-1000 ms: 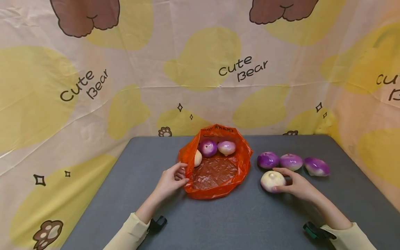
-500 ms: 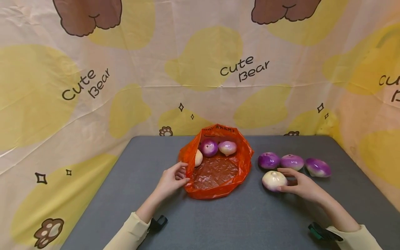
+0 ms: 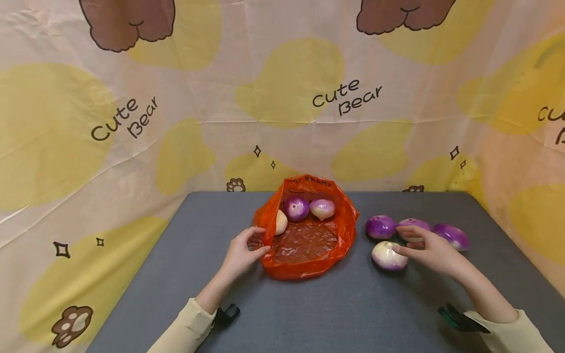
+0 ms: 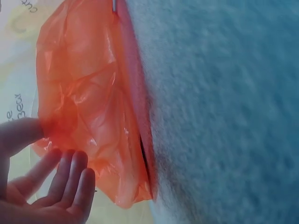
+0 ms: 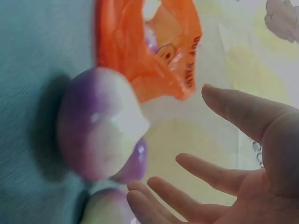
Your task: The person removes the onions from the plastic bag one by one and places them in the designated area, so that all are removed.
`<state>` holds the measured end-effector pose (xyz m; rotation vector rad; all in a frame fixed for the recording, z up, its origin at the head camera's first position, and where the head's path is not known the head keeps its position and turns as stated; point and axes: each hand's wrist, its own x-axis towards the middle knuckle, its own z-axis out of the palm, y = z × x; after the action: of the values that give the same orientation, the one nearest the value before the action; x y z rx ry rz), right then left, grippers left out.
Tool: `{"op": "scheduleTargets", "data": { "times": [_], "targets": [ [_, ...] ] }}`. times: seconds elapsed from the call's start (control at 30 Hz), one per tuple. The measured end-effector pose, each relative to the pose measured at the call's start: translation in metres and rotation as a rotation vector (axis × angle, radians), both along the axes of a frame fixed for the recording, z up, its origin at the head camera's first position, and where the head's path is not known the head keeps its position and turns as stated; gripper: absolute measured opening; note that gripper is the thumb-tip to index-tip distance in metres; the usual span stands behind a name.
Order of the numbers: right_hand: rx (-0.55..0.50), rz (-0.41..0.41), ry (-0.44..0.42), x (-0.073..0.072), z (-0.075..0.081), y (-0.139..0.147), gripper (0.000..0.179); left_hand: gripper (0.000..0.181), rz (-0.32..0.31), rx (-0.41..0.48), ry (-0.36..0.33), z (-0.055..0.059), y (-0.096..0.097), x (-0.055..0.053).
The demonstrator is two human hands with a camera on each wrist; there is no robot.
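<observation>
An orange plastic bag [image 3: 304, 269] lies with its mouth toward me, holding two purple onions [image 3: 296, 209] and a pale one [image 3: 281, 223]. My left hand [image 3: 243, 252] holds the left rim of the bag between thumb and fingers; the left wrist view shows the fingers [image 4: 70, 179] against its outside. To the right, a white-and-purple onion [image 3: 389, 256] rests on the table. Just above and right of it is my right hand [image 3: 430, 250], fingers spread and nothing in them; the right wrist view shows a gap between the fingers [image 5: 210, 175] and that onion [image 5: 98, 123].
Behind the right hand, a row of three purple onions stands on the grey table [image 3: 309, 314]: one at left [image 3: 380, 227], one partly hidden in the middle [image 3: 415, 224], one at right [image 3: 452, 236]. A printed cloth [image 3: 287, 83] hangs behind the table.
My right hand has let go of the white-and-purple onion and moved up and slightly right off it. The left hand keeps its place at the bag's rim.
</observation>
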<state>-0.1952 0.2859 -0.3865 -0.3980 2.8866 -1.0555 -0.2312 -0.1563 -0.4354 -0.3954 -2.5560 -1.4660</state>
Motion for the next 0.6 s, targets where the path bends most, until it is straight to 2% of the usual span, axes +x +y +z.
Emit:
{"op": "scheduleTargets", "data": {
  "times": [0.23,0.4,0.6],
  "targets": [
    [-0.011,0.023,0.026,-0.009,0.020,-0.025,0.057,0.039,0.038,0.084,-0.023,0.001,0.004,-0.002],
    [-0.081,0.036,0.012,-0.019,0.029,-0.045,0.055,0.037,0.089,0.067,-0.046,0.004,0.008,-0.003],
    [-0.166,0.022,-0.005,-0.033,0.031,-0.066,0.056,0.036,0.126,0.049,-0.042,0.007,0.011,-0.004]
  ]
}}
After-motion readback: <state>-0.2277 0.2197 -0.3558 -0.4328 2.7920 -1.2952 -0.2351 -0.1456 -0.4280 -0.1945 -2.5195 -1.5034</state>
